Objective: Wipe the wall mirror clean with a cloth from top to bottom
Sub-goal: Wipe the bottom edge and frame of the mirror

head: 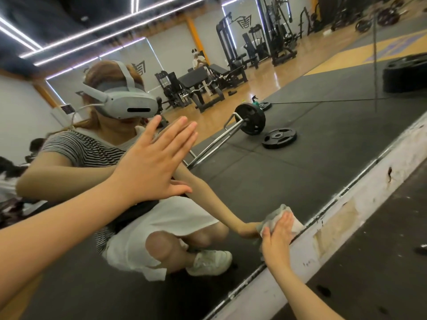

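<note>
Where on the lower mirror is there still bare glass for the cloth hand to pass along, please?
Bare glass runs between the left hand, pressed flat on the wall mirror, and the cloth under the right hand. It also continues up-right of the cloth along the white ledge. At the cloth, the mirror's bottom edge leaves no room below.

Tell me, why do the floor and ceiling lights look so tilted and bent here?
Head view: the wide-angle lens curves straight lines near the edges; most of it is reflection in the mirror, with light strips glaring; the left hand and the right hand on the cloth look slightly soft.
</note>
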The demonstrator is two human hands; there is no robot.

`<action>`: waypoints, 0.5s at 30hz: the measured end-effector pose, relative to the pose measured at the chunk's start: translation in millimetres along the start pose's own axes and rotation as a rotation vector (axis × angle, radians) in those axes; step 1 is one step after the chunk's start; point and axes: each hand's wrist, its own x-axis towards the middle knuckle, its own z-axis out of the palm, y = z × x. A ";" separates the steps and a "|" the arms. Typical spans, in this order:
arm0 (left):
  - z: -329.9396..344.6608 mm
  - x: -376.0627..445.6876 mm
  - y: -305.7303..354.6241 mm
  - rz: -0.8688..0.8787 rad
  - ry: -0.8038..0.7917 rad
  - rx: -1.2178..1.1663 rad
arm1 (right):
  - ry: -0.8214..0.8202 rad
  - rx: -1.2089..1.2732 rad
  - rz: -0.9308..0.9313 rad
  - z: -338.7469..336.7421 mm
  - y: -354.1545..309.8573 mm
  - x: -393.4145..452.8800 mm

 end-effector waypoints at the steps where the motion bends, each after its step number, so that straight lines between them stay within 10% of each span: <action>1: 0.1 0.1 0.6 -0.001 0.002 -0.001 | 0.016 -0.007 -0.033 -0.5 -11.1 1.8; 15: -0.4 -1.1 1.7 -0.018 0.022 0.041 | -0.013 -0.398 -0.468 -40.3 -182.0 27.7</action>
